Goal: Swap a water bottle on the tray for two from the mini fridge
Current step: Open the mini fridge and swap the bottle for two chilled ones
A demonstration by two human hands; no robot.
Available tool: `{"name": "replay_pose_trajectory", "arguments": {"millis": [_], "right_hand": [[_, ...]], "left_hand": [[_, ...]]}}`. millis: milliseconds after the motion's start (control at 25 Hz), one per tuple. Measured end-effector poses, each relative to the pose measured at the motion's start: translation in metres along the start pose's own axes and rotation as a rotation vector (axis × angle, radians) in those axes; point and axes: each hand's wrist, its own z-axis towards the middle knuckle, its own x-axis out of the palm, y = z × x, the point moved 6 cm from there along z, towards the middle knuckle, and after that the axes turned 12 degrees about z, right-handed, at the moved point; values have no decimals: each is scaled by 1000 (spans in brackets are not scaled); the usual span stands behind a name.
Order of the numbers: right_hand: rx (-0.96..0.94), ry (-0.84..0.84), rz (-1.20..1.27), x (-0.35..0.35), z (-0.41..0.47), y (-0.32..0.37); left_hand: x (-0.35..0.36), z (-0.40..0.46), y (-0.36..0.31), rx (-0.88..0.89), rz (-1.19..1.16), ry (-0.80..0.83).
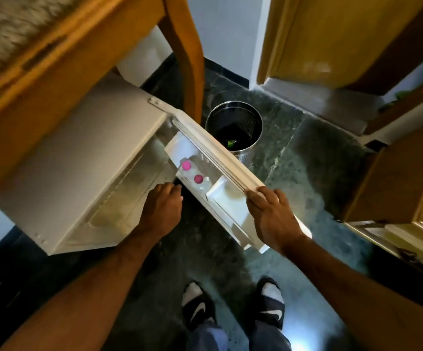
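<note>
A white mini fridge (78,173) stands under a wooden table, its door (220,158) swung open toward me. Two clear water bottles with pink caps stand in the door shelf, one (186,165) farther back and one (198,179) nearer. My right hand (268,211) grips the top edge of the door. My left hand (163,206) hovers just left of the door shelf, close to the nearer bottle, fingers curled and holding nothing. The tray is not in view.
A wooden table (61,46) with a curved leg (190,62) overhangs the fridge. A metal waste bin (234,127) stands on the dark stone floor behind the door. Wooden doors (332,41) and cabinets are at the right. My feet (233,307) are below.
</note>
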Motion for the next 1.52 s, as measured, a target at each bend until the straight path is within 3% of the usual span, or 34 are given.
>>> {"name": "replay_pose_trajectory", "arguments": {"millis": [280, 560, 640, 720, 800, 880, 1000, 1160, 1320, 1520], "right_hand": [[473, -63, 27, 18, 0, -20], [826, -76, 178, 22, 24, -17], [770, -218, 215, 12, 37, 9], [534, -244, 308, 16, 62, 54], [485, -66, 618, 43, 93, 79], [654, 109, 817, 82, 117, 75], [753, 248, 799, 127, 139, 54], [706, 138, 576, 144, 154, 39], [931, 156, 619, 153, 162, 21], [877, 157, 640, 127, 158, 25]], "left_hand": [[28, 69, -8, 102, 36, 29], [62, 123, -15, 353, 47, 143], [72, 132, -14, 339, 49, 186], [81, 139, -15, 333, 69, 246], [90, 139, -17, 359, 130, 298], [97, 137, -15, 384, 194, 293], [104, 140, -15, 436, 320, 229], [110, 144, -16, 499, 470, 159], [109, 149, -20, 507, 308, 196], [91, 146, -18, 442, 196, 213]]}}
